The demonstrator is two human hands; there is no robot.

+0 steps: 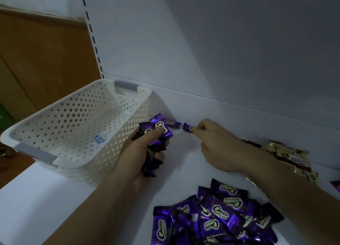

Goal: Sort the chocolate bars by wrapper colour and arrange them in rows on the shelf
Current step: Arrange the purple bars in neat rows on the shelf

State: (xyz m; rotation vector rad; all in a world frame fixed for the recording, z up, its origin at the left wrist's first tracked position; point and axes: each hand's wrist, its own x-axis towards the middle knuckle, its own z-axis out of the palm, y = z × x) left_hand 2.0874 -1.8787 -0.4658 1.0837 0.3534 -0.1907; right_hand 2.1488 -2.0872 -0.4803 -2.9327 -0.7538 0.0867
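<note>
Left hand [147,149] grips a bunch of purple bars [156,132] beside the white basket [73,119]; right hand [215,139] pinches one purple bar [187,128] on the shelf [202,101], near a laid bar [170,123]; purple pile [217,215] lies near.

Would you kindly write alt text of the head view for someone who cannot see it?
The right hand pinches a purple chocolate bar on the shelf, beside another bar near the back wall; the left hand grips a bunch of purple bars. A basket stands left, a purple pile in front.
</note>
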